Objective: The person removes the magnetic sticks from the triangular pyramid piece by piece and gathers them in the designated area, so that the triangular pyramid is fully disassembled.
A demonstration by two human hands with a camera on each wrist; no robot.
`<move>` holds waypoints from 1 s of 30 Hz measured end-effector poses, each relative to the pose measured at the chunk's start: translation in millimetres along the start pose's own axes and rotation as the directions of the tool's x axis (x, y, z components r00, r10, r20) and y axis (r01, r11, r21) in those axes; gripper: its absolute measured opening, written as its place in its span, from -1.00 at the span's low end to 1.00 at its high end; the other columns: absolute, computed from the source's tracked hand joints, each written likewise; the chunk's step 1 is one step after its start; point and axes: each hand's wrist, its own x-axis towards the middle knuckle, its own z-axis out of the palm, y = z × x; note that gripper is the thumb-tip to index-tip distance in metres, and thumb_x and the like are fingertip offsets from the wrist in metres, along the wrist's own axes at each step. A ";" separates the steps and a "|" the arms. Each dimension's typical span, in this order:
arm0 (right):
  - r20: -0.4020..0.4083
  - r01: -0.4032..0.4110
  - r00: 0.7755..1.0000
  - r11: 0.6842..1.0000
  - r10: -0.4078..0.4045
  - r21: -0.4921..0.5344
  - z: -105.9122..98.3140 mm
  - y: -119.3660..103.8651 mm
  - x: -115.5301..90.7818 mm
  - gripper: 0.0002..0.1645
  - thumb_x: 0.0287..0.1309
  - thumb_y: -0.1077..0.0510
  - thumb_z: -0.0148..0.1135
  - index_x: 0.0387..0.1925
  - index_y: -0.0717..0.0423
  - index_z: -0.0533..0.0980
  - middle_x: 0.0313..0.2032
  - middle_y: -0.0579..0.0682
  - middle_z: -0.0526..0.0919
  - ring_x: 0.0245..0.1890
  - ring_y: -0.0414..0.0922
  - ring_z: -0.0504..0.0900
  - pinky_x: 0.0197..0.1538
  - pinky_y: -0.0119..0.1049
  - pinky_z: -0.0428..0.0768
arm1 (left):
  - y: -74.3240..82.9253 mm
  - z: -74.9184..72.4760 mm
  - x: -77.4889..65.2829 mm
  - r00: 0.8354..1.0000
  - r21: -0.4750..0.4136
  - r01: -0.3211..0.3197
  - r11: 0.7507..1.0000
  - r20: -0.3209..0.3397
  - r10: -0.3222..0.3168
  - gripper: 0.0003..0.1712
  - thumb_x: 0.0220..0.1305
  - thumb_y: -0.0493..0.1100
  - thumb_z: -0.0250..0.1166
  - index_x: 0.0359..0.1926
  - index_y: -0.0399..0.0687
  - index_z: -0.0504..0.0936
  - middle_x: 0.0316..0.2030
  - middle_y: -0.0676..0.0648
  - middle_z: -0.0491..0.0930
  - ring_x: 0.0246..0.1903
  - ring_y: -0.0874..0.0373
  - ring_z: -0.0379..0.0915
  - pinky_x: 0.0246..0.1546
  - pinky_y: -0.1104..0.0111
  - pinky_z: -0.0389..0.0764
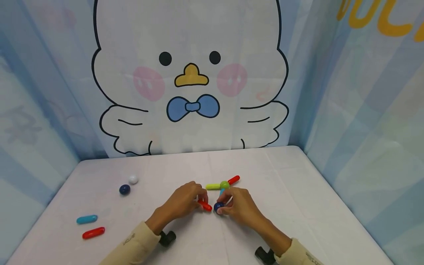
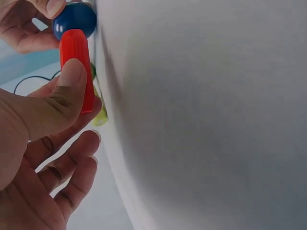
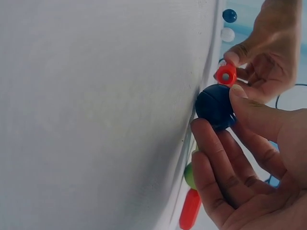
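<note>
My left hand (image 1: pixel 185 200) pinches a short red rod (image 1: pixel 206 206) between thumb and forefinger. In the right wrist view the end of this red rod (image 3: pixel 225 75) shows a grey round centre. My right hand (image 1: pixel 243 208) holds a glossy dark blue ball (image 1: pixel 218 208) by thumb and fingertips. Rod tip and blue ball (image 2: pixel 72 19) overlap in the left wrist view, while a narrow gap shows from the head. Just beyond the right hand, a green ball (image 1: pixel 224 184) joins a yellow-green rod (image 1: pixel 212 186), another red rod (image 1: pixel 234 179) and a light blue rod (image 1: pixel 222 191), partly hidden by fingers.
On the left of the white table (image 1: pixel 265 173) lie a white ball (image 1: pixel 133 179), another dark blue ball (image 1: pixel 124 189), a blue rod (image 1: pixel 87 219) and a red rod (image 1: pixel 94 233). Printed curtains (image 1: pixel 357 110) enclose the back and sides. Black devices (image 1: pixel 167 238) sit at both wrists.
</note>
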 end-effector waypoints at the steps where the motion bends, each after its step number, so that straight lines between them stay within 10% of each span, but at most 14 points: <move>1: -0.001 -0.005 1.000 1.000 0.005 -0.002 -0.2 -0.1 0.0 -0.72 0.00 0.16 0.70 -0.26 -0.04 0.73 -0.30 -0.15 0.75 -0.37 -0.27 0.65 -0.25 -0.48 0.65 | -0.8 -0.9 -1.3 1.000 0.004 0.006 1.000 0.004 -0.006 -0.78 0.17 -0.20 0.61 -0.25 0.19 0.75 -0.33 0.16 0.59 -0.22 0.24 0.41 -0.14 0.34 0.57; 13: -0.034 0.027 0.999 1.000 -0.027 0.009 1.8 1.3 1.8 -0.72 -0.04 0.16 0.72 -0.30 0.02 0.74 -0.35 -0.12 0.75 -0.38 -0.26 0.65 -0.27 -0.46 0.63 | -18.3 -26.3 -48.0 0.979 0.027 0.205 0.978 0.003 -0.205 -0.73 0.11 -0.20 0.65 -0.28 0.25 0.74 -0.35 0.24 0.57 -0.22 0.25 0.41 -0.12 0.30 0.61; 30: -0.061 0.014 0.998 1.000 -0.016 -0.025 7.6 -1.1 5.8 -0.75 -0.02 0.10 0.73 -0.32 0.01 0.76 -0.42 -0.16 0.68 -0.38 -0.27 0.58 -0.30 -0.46 0.57 | -69.5 -61.4 -116.7 0.877 0.040 0.479 0.877 0.015 -0.480 -0.71 0.06 -0.19 0.67 -0.25 0.18 0.75 -0.33 0.12 0.63 -0.24 0.15 0.45 -0.07 0.15 0.67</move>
